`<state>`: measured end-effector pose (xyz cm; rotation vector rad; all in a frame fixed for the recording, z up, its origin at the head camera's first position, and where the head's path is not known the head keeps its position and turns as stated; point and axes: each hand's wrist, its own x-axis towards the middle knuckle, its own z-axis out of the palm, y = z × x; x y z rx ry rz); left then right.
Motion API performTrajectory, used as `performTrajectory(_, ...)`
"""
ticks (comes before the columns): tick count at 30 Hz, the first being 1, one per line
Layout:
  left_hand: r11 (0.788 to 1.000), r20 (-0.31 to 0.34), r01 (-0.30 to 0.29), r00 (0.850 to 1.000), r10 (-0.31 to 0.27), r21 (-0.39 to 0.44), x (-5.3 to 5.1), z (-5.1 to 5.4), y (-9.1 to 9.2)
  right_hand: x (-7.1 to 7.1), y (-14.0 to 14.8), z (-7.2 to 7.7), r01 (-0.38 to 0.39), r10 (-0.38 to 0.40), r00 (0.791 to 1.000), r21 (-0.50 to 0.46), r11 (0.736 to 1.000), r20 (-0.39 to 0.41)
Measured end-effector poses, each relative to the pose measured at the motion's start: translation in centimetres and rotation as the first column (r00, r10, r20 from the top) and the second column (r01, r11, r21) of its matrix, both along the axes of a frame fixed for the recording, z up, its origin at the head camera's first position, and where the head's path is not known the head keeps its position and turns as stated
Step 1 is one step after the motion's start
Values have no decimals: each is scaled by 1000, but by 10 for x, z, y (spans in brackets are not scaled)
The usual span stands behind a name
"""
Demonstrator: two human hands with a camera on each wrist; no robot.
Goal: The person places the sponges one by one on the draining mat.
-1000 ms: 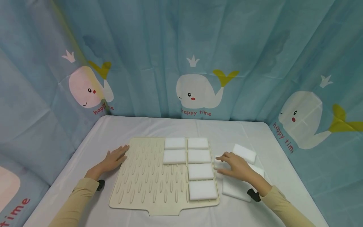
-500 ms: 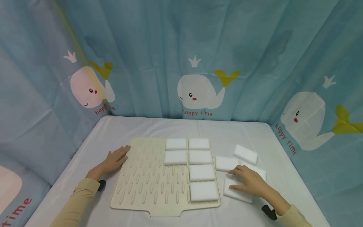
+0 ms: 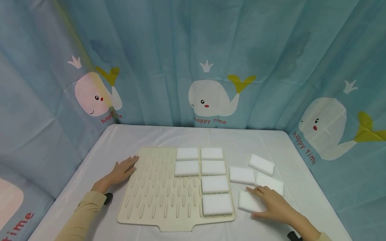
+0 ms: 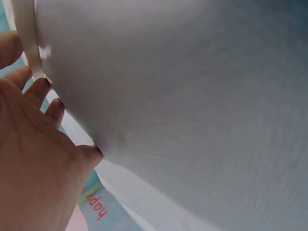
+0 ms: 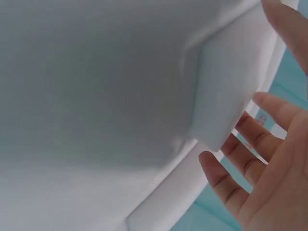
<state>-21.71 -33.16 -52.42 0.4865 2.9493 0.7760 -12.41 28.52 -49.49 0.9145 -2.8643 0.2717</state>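
Cream silicone, by the look of it, makes up the ribbed drying mat (image 3: 150, 187) on the white-draped desk (image 3: 156, 135). Seen from the head camera, six white sponge blocks (image 3: 215, 184) lie on it, from just past twelve o'clock round to four, two columns at the far side and one nearer. The left hand (image 3: 120, 171) rests at the mat's ten o'clock edge, fingers straight, gripping nothing. Beyond three o'clock, off the mat, are four loose sponge blocks (image 3: 242, 175); the nearest loose block (image 3: 248, 201) lies under the right hand (image 3: 275, 204), thumb and fingers spread about it.

In the left wrist view, the left hand comes in from eight o'clock with fingers extended, the mat's edge at ten.

In the right wrist view, the right hand stands at four o'clock, its grip unclosed around a block at two o'clock; whether the fingertips touch it, I cannot tell.

The step in hand appears to be picking up another block for the mat. The next move probably calls for a light pinch on its edges, then a lift towards nine o'clock, into the vacant ribs beside the second column.
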Motion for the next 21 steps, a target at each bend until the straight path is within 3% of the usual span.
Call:
performTrajectory(13,1000,1,-4,1000,4,3,1,0,1,7,7,-3,1,-1,1000,21,1000,-25)
performTrajectory(21,1000,-6,4,1000,-4,19,1,1,2,9,7,7,28,-28,999,-2,1000,-28)
